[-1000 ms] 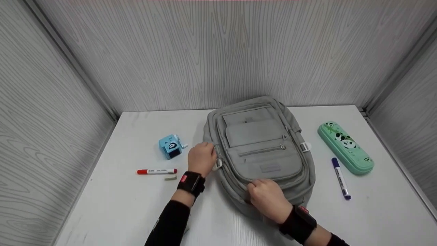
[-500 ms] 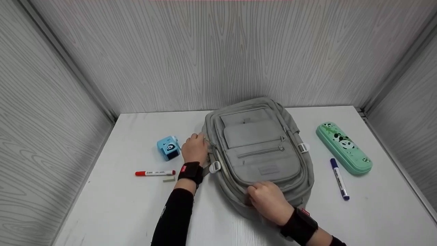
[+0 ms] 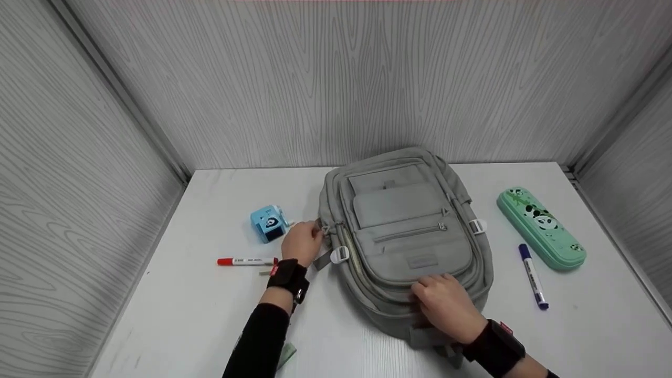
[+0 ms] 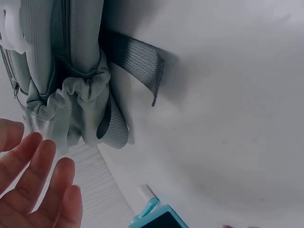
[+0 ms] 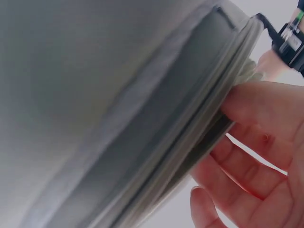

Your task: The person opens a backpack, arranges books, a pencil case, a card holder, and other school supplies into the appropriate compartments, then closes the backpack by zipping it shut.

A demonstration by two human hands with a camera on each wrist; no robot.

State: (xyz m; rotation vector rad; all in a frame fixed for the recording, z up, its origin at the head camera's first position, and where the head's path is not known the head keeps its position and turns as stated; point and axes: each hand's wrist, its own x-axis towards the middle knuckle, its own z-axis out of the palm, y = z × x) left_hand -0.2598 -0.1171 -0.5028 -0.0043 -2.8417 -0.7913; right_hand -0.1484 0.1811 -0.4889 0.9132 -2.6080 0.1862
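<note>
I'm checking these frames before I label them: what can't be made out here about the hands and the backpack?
- Head view: whether the left hand pinches the zipper pull; its fingers cover the spot on the backpack.
- Left wrist view: fingers apart from the fabric; the thumb is cut off by the edge.
- Right wrist view: the right hand on a blurred seam; which compartment, unclear.
- Head view: the marker print, too small.

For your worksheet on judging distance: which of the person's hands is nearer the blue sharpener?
Left. The left hand lies just right of the sharpener; the right hand rests on the backpack's near edge.
</note>
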